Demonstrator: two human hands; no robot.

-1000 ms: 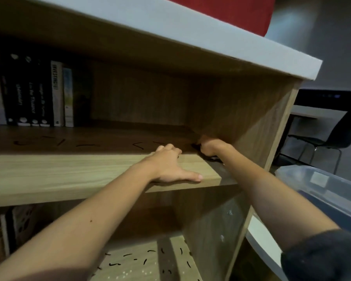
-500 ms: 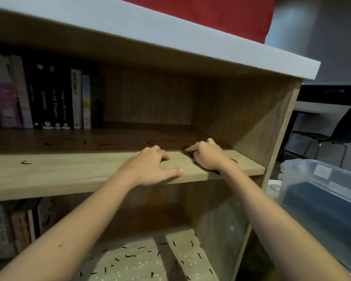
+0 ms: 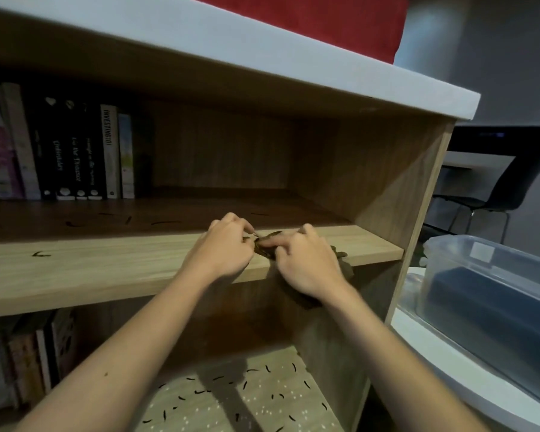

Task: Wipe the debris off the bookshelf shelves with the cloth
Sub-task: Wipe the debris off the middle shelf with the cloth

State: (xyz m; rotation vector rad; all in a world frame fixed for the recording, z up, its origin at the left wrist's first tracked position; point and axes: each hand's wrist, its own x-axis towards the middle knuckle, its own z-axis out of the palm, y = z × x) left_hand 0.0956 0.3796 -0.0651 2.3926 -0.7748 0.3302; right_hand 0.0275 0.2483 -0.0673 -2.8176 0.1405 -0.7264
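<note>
A dark cloth [image 3: 267,246] lies bunched at the front edge of the middle shelf [image 3: 106,263] of the wooden bookshelf, partly hanging below it under my right wrist. My right hand [image 3: 303,263] grips the cloth with curled fingers, forefinger stretched left over it. My left hand [image 3: 223,247] sits right beside it, fingertips pinching the cloth's left end. Thin dark debris strands [image 3: 41,254] lie on the middle shelf to the left. Many more debris bits [image 3: 256,388] are scattered on the lower shelf [image 3: 231,406].
Several books [image 3: 75,157] stand upright at the back left of the middle shelf, and more books [image 3: 19,363] sit on the lower shelf at left. A clear plastic bin [image 3: 493,294] stands right of the bookshelf. A dark chair [image 3: 496,198] is behind it.
My right hand has drawn the cloth from the shelf's right corner leftward to the front edge. My left hand lifted off the edge and closed its fingertips on the cloth.
</note>
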